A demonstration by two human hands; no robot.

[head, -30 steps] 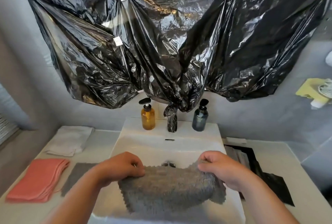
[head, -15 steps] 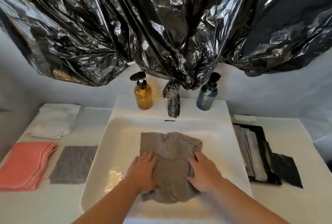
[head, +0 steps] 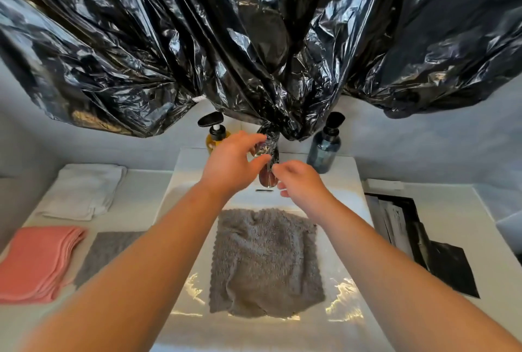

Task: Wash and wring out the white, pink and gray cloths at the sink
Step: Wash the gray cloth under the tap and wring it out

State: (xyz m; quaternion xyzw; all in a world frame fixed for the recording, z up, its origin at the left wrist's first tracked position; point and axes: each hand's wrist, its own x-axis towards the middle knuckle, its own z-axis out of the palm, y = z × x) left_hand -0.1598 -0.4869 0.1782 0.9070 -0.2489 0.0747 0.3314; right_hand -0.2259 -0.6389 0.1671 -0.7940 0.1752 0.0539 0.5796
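Note:
A gray cloth [head: 265, 261] lies spread flat in the basin of the white sink [head: 180, 210], with no hand on it. Both my arms reach over it to the faucet [head: 268, 176], whose top is wrapped in black plastic. My left hand [head: 231, 162] is at the faucet's top, thumb and fingers spread to either side of it; I cannot tell if they touch. My right hand [head: 299, 179] hovers just right of the spout, fingers loosely curled and holding nothing. On the left counter lie a second gray cloth [head: 110, 250], folded pink cloths [head: 36, 261] and folded white cloths [head: 84, 190].
Black plastic bags [head: 254, 40] hang low over the sink and cover the wall above it. An amber pump bottle [head: 216, 137] stands left of the faucet, a dark blue one [head: 324, 148] right of it. Dark flat sheets [head: 423, 244] lie on the right counter.
A second ago both hands held the gray cloth up, then pressed it flat in the basin. Now they have let go and reached forward to the faucet.

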